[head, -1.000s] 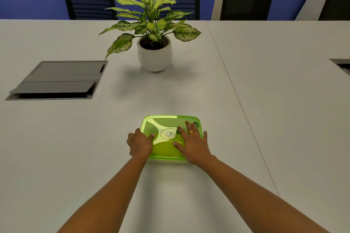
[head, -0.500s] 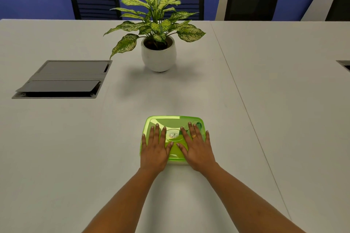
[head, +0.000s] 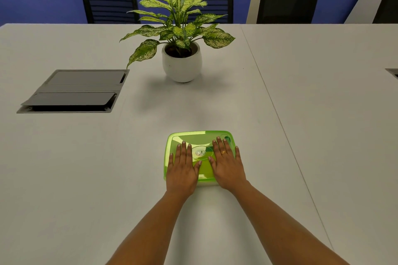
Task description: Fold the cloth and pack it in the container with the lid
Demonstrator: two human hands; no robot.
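Head view: green lidded container (head: 199, 137) on the white bench (head: 86, 168), near edge, lid on. Left hand (head: 182, 168) and right hand (head: 226, 165) lie flat on the lid, fingers spread, palms down, gripping nothing. Cloth not visible. Potted plant (head: 182, 49) stands well beyond.

Cloth not visible; the closed green lid (head: 199, 139) hides the container's inside. Left hand (head: 183, 170) and right hand (head: 226, 168) lie flat on the lid, covering its near corners and front edge. Round label (head: 200, 153) in the lid's middle too small to read. Both forearms cut off at bottom edge. Dark recess (head: 393, 72) in the worktop (head: 312, 114) cut by right edge. Rightmost chair (head: 388, 2) cropped too.
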